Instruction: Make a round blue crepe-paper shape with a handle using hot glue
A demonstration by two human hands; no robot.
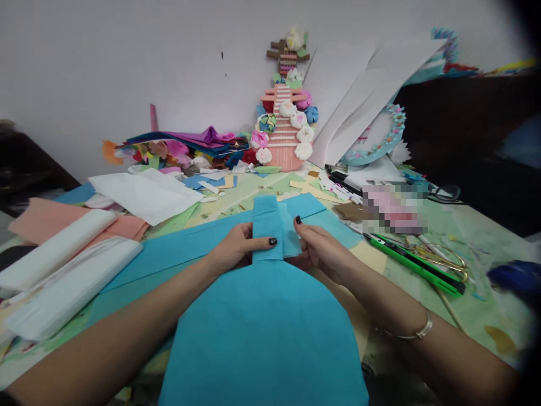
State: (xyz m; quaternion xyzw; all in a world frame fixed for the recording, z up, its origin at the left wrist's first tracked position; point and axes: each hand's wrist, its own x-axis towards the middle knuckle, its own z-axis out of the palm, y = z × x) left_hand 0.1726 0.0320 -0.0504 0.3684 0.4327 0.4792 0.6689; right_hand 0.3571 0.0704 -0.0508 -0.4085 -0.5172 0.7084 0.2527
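Observation:
A folded strip of blue crepe paper (267, 225) stands up between my hands, joined to a wide blue sheet (262, 332) that drapes toward me. My left hand (236, 248) pinches the strip from the left, thumb across its front. My right hand (316, 245) grips its right side, fingers curled behind the paper. Both hands rest above a long blue sheet (169, 248) lying flat on the table.
White paper rolls (63, 270) and pink sheets (46, 217) lie at left. A green utility knife (414, 262) and scissors (443, 259) lie at right. A paper-flower guitar model (285, 124), coloured paper scraps (181, 149) and white sheets (146, 194) fill the back.

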